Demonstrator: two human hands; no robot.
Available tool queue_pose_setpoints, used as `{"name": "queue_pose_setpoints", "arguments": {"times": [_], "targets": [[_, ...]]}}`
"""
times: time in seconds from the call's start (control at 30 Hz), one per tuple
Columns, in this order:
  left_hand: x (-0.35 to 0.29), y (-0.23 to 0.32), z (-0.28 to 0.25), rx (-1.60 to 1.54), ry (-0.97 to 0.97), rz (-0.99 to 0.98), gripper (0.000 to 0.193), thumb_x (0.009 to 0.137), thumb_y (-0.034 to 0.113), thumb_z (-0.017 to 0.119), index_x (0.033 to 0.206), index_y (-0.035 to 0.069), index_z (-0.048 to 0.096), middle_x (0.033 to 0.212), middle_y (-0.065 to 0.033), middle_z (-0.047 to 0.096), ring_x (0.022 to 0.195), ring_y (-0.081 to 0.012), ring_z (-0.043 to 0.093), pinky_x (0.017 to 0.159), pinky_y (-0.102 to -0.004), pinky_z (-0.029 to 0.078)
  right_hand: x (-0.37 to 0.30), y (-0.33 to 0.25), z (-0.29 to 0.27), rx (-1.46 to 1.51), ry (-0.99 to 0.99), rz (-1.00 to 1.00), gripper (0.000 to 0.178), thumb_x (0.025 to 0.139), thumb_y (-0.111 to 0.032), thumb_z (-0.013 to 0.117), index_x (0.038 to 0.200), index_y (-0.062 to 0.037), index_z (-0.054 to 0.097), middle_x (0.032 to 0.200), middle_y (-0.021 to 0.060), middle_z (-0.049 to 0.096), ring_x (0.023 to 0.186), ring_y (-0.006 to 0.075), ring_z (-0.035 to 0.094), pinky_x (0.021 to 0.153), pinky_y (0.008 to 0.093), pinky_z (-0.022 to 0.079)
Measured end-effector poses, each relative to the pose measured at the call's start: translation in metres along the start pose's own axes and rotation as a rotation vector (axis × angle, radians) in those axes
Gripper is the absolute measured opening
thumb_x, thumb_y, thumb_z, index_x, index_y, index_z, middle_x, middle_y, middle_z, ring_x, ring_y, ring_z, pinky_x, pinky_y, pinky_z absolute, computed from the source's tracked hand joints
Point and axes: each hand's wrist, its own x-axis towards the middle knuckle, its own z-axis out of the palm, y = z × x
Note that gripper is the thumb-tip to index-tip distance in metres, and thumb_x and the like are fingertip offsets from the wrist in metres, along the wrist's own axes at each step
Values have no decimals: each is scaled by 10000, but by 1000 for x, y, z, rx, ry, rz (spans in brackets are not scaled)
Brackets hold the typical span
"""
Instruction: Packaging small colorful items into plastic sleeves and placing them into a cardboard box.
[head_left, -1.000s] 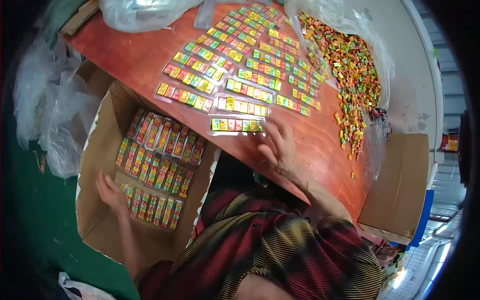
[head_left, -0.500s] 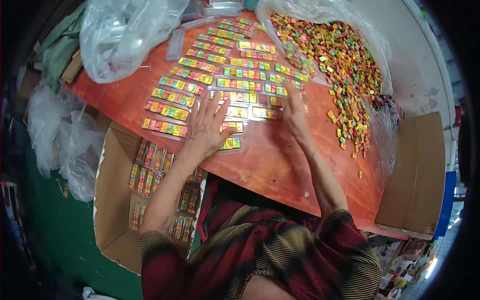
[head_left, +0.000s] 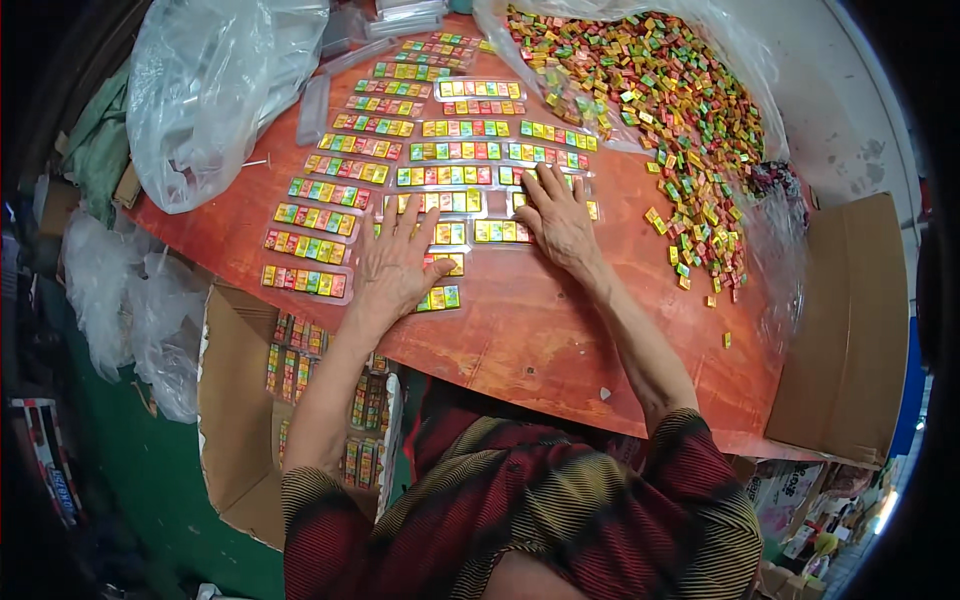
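Rows of clear plastic trays (head_left: 305,278), each filled with a line of small colourful wrapped pieces, lie across the red table. My left hand (head_left: 392,268) is spread out, palm down, over the near ends of the left and middle rows; its thumb reaches onto a filled tray (head_left: 437,299) at the near end. On the right, my right hand (head_left: 562,225) lies flat with fingers apart over the trays of the right row, partly covering them. Beside its wrist side is another filled tray (head_left: 503,232). Neither hand grips anything.
A large heap of loose coloured pieces (head_left: 690,120) spills from a clear bag at the right. Plastic bags (head_left: 205,110) sit at the back left. An open carton (head_left: 235,400) with filled trays stands below the left edge; a cardboard flap (head_left: 840,330) rises at the right.
My right hand has turned from edge-on to palm down and come onto the right-row trays. My left hand stays over the left and middle rows. The whole view has shifted slightly.
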Motion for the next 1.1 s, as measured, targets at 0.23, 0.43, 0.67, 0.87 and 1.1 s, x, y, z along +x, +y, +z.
{"name": "queue_pose_setpoints", "arguments": {"times": [0.23, 0.43, 0.67, 0.87, 1.1], "targets": [[1, 2, 2, 35, -11, -39, 635, 792, 505, 444, 1267, 93, 357, 1321, -150, 305, 1226, -351, 247, 991, -530, 145, 1, 0, 1, -14, 3, -8, 499, 821, -341, 475, 1233, -72, 392, 1293, 168, 339, 1221, 336, 273, 999, 491, 167], [-2, 12, 5, -2, -29, -85, 662, 787, 547, 412, 1273, 102, 353, 1327, -159, 293, 1235, -352, 230, 968, -557, 180, -2, 5, -2, -12, 12, -24, 485, 823, -323, 472, 1236, -80, 394, 1301, 147, 339, 1227, 318, 273, 997, 487, 176], [-13, 46, 8, -19, -45, -119, 707, 780, 578, 385, 1289, 90, 334, 1344, -167, 261, 1234, -366, 218, 954, -575, 183, -32, 17, -17, -28, -18, 13, 472, 813, -300, 486, 1223, -78, 413, 1299, 132, 341, 1218, 284, 287, 987, 480, 193], [-11, 85, 9, -71, -103, -85, 697, 768, 509, 477, 1291, 73, 325, 1361, -170, 221, 1242, -377, 193, 962, -576, 176, -66, 37, -33, -80, -23, 83, 449, 807, -288, 502, 1204, -89, 436, 1283, 127, 357, 1199, 284, 308, 976, 471, 207], [-10, 108, 14, -93, -134, -61, 711, 765, 531, 459, 1293, 74, 324, 1373, -160, 196, 1246, -374, 180, 964, -572, 174, -70, 25, -47, -52, 131, 45, 359, 765, -212, 572, 1109, -119, 528, 1129, 107, 486, 1051, 277, 439, 895, 409, 309]]}}
